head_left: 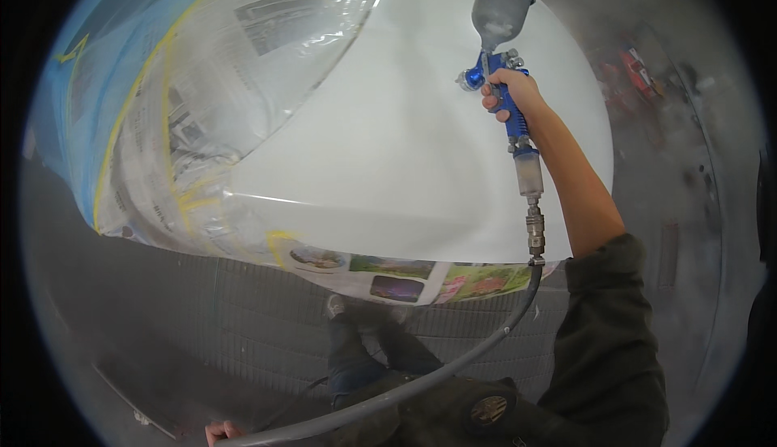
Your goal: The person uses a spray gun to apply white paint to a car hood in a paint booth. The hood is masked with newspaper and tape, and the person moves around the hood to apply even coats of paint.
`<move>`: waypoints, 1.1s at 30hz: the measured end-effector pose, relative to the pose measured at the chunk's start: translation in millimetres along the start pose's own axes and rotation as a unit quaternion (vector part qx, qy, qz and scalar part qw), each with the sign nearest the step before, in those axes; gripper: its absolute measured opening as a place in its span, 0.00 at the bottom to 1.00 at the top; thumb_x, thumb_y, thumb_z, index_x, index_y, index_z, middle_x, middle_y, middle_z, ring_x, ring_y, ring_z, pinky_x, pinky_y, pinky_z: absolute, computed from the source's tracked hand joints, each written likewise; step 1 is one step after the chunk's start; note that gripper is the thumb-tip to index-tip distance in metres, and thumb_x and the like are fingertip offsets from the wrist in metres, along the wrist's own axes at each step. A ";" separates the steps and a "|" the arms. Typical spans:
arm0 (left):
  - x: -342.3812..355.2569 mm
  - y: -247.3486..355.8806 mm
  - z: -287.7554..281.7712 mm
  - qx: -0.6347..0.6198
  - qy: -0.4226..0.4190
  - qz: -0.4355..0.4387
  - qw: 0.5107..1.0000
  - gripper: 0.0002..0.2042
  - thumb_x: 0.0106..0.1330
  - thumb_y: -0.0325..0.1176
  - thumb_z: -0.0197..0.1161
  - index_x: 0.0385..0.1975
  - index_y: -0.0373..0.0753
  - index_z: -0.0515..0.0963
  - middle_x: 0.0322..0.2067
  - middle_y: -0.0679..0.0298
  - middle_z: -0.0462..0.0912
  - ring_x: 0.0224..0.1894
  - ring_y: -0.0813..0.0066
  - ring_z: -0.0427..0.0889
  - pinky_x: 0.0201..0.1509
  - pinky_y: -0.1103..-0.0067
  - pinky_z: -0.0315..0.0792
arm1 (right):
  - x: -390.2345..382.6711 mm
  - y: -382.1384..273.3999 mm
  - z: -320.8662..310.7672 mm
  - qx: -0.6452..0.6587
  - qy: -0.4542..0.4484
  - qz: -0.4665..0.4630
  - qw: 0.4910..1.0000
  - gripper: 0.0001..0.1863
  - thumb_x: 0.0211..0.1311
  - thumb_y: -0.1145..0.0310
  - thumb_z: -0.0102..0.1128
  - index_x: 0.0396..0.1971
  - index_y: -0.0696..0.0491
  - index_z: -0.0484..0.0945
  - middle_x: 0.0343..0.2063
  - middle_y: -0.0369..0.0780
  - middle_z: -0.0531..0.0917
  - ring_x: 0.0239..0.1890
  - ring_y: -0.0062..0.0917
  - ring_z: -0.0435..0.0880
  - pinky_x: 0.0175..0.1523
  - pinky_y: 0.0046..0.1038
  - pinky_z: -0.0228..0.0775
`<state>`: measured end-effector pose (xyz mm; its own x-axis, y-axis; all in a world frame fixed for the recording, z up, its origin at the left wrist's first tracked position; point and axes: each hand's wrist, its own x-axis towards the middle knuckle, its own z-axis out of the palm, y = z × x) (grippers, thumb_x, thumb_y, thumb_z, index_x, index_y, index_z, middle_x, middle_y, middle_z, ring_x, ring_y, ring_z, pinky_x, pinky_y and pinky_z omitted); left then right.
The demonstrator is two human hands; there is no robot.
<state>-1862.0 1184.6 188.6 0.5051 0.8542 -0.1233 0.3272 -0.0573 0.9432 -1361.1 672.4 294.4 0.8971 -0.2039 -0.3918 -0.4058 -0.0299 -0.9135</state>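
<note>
My right hand (515, 97) is wrapped round the grip of a blue spray gun (516, 119), held over the white painted panel (388, 139). A grey cup (503, 10) tops the gun, and its silver nozzle (468, 80) points left. Below the grip, a clear filter bowl (528, 173) and metal couplings (535, 228) join it to a grey air hose (453, 366). The hose curves down to the lower left, where my left hand (222, 432) is closed on it. Only a few fingers of that hand show at the picture's edge.
Newspaper (267, 22) under plastic film, edged with yellow tape (129, 135), covers the area left of the panel. A printed paper strip (477, 283) hangs along its near edge. Blue sheeting (69, 135) lies far left. Floor grating (267, 317) is underfoot; a red object (639, 73) stands at right.
</note>
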 end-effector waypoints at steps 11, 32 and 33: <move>-87.8 20.4 62.1 0.052 -0.162 0.121 0.978 0.08 0.58 0.28 0.69 0.25 0.35 0.75 0.25 0.67 0.75 0.28 0.79 0.69 0.34 0.80 0.67 | -38.3 39.7 -215.4 -0.061 0.165 -0.032 0.984 0.07 0.55 0.68 0.54 0.27 0.56 0.71 0.21 0.36 0.75 0.19 0.17 0.74 0.14 0.18 0.60; 7.6 -3.6 -3.8 0.008 -0.056 0.123 0.991 0.15 0.60 0.29 0.65 0.17 0.40 0.65 0.13 0.74 0.62 0.17 0.88 0.60 0.20 0.84 0.52 | -52.4 44.1 -66.6 0.021 0.082 0.005 0.996 0.06 0.57 0.69 0.54 0.26 0.55 0.69 0.21 0.35 0.73 0.18 0.17 0.72 0.14 0.17 0.59; 12.2 -5.9 -7.1 -0.015 0.000 0.055 0.998 0.14 0.58 0.27 0.63 0.17 0.41 0.63 0.13 0.75 0.59 0.16 0.88 0.58 0.19 0.83 0.49 | -51.3 42.0 -46.5 0.024 0.067 0.005 0.997 0.06 0.57 0.69 0.54 0.26 0.54 0.69 0.21 0.35 0.74 0.18 0.17 0.72 0.14 0.17 0.59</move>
<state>-1863.4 1199.0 183.7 0.5367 0.8435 -0.0190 0.2462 -0.1350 0.9598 -1432.3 636.2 281.1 0.8607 -0.3326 -0.3855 -0.4024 0.0196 -0.9153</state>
